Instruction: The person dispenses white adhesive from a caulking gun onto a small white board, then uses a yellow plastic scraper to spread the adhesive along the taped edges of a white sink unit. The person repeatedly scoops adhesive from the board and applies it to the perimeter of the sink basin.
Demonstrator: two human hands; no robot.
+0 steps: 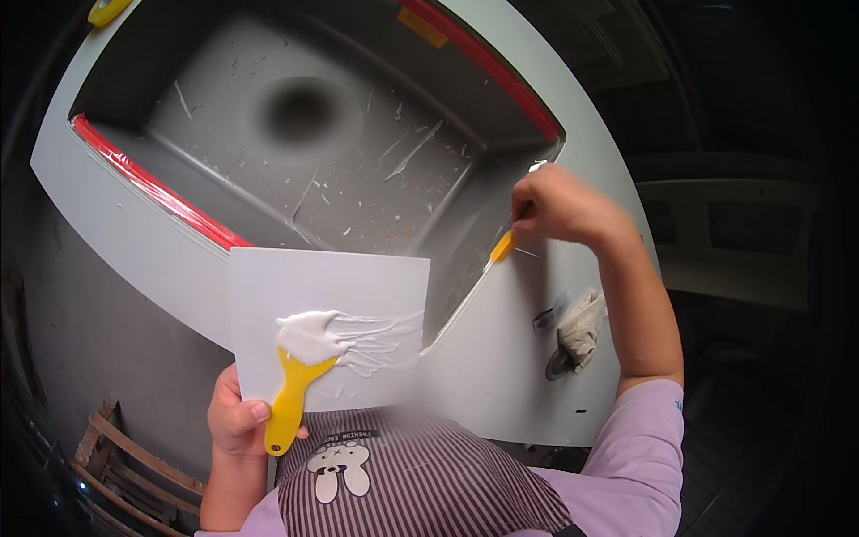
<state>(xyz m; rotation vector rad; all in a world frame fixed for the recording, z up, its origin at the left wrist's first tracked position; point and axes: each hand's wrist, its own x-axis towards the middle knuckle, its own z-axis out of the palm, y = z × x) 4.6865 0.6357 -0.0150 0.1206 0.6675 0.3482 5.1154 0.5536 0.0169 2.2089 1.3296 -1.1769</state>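
My left hand [237,416] is closed on the lower left corner of a flat white board [259,277] at the near side. Its fingers also grip the handle of a yellow putty knife [291,403], whose wide blade rests in a smear of white paste [309,333] on the board. My right hand [564,208] pinches a small yellow scraper [504,246] with its tip down at the right rim of the dark grey sink [447,201]. A thin white line of paste [456,315] runs along that rim from the scraper toward the board.
The sink is set in a white countertop [483,376]. Red tape [170,197] lines its left edge, and more red tape [501,67] lines its far right edge. A crumpled cloth [582,329] lies on the right. A yellow tape roll [107,11] sits far left; a wooden rack [134,465] stands below.
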